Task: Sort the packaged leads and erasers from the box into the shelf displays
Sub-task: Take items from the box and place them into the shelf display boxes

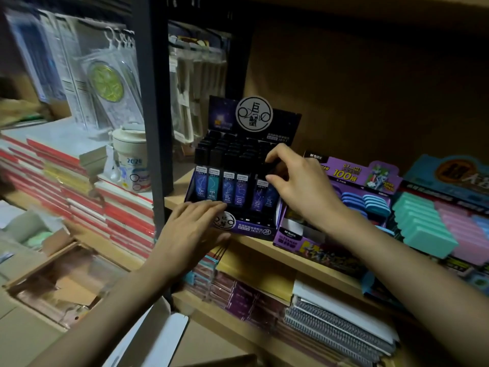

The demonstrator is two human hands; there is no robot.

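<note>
While left hand (193, 229) lies flat steadying the lead display (254, 230), right hand (299, 186) pinches a lead pack (274, 168) at its 3 o'clock side. Imo keep it upright, slide straight down.

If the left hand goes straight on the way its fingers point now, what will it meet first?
Probably the front row of lead cases in the lead display. The left hand rests on its front edge, though depth is unclear.
</note>
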